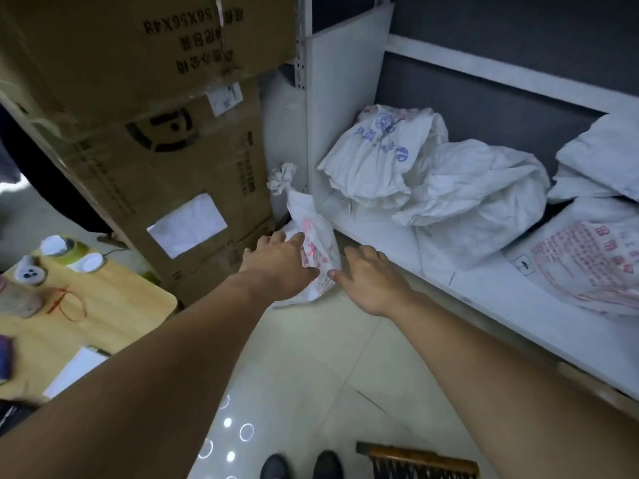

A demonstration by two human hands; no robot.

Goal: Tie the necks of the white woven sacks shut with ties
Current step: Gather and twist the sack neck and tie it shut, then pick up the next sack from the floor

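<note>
left hand (276, 262) touches sack (311, 219) | right hand (371, 276) just beside | wedged between boxes (166, 160), shelf (377, 236)

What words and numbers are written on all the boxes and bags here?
"56X56X49", upside down, last digit unsure: top cardboard box.
Other print on it and on the lower cardboard box: Chinese characters, too blurred to read.
White sticker: too small to read.
Blue print on the shelf sack: blurred.
Red print on the floor sack and the right sack: blurred.
</note>
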